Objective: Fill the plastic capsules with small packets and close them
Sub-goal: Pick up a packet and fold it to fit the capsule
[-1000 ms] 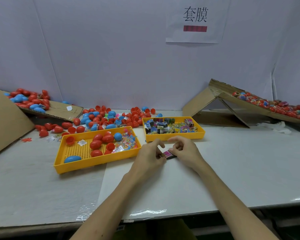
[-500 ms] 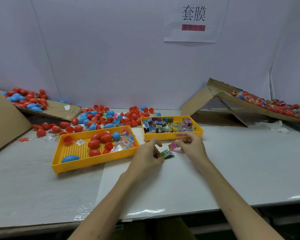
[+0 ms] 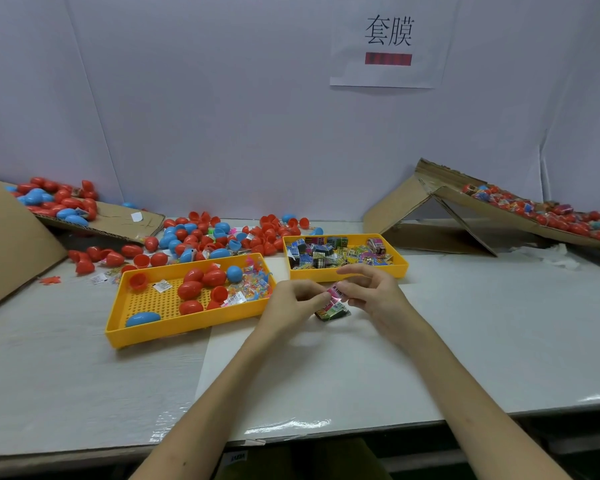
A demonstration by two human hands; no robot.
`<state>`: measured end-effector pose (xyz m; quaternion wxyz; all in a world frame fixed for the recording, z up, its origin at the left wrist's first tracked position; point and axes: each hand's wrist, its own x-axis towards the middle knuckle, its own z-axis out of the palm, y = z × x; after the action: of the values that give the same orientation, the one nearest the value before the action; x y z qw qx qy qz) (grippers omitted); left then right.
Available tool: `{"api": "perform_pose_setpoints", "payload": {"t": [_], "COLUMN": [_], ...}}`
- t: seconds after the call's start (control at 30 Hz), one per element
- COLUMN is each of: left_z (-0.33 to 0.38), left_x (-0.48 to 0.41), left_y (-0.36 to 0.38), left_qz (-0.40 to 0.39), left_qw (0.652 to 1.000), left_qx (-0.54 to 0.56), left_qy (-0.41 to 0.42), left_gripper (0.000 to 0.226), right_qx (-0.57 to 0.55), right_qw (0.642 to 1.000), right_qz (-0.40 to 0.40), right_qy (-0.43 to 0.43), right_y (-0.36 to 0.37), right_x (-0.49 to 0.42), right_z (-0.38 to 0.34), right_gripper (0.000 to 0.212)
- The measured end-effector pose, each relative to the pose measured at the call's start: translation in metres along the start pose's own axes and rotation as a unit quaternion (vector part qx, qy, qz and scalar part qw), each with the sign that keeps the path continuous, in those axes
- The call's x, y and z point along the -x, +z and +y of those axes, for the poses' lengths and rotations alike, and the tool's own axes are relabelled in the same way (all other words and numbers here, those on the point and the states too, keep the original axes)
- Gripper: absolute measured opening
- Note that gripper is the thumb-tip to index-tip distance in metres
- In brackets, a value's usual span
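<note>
Pink packet pinched by left hand and right hand just above tabletop, green packet beneath; red and blue capsules in yellow tray at nine o'clock.

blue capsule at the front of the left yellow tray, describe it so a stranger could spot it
Start at the left, perforated yellow plastic tray. At its near left corner lies a blue plastic egg-shaped capsule. It lies alone on bare mesh, while the tray's other blue capsule sits among red ones.
</note>
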<state>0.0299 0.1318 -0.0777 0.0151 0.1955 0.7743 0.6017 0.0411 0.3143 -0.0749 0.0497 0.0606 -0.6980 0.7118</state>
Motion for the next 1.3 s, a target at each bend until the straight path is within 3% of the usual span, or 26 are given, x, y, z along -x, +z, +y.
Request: {"api": "perform_pose_setpoints", "payload": {"t": [0.1,0.17,0.27,0.47,0.6,0.83,1.1,1.3], "left_z": [0.0028,0.0044,0.0062,0.0056,0.0038,0.0051,0.0048,0.0048], "left_x": [0.0011,0.0020,0.0025,0.0033,0.0023,0.0020,0.0022,0.0019], "left_y": [-0.0015,-0.0032,-0.0044,-0.0042,-0.0047,-0.0047,-0.0047,-0.0042], "left_qz": [-0.012,-0.012,-0.013,-0.015,-0.013,-0.014,0.018,-0.022], "left_qw": [0.997,0.991,0.985,0.986,0.987,0.984,0.988,0.977], "left_qx": [0.070,0.124,0.161,0.154,0.148,0.167,0.144,0.179], "left_qy": [-0.035,-0.052,-0.063,-0.054,-0.054,-0.056,-0.043,-0.110], "left_gripper": [0.010,0.010,0.009,0.008,0.007,0.013,0.012,0.016], "right_qx": [-0.050,-0.095,-0.093,0.012,0.001,-0.027,-0.025,-0.039], "right_qw": [0.999,0.995,0.995,0.996,0.996,0.996,0.998,0.998], "right_qz": [0.012,0.008,-0.023,-0.088,-0.084,-0.078,-0.050,-0.043], "right_qy": [0.008,0.015,0.016,-0.001,-0.005,0.012,-0.005,-0.032], "right_y": [0.0015,0.0008,-0.0005,0.0084,0.0075,0.0056,0.0041,0.0047], "right_x": [0.0002,0.0007,0.0013,0.0045,0.0045,0.0020,0.0007,0.0018], "right_z": [-0.0029,-0.0055,-0.0062,-0.0004,-0.0005,0.0009,-0.0015,-0.0027], "right_gripper": [0.015,0.024,0.026,0.025,0.013,0.009,0.035,0.034]}}
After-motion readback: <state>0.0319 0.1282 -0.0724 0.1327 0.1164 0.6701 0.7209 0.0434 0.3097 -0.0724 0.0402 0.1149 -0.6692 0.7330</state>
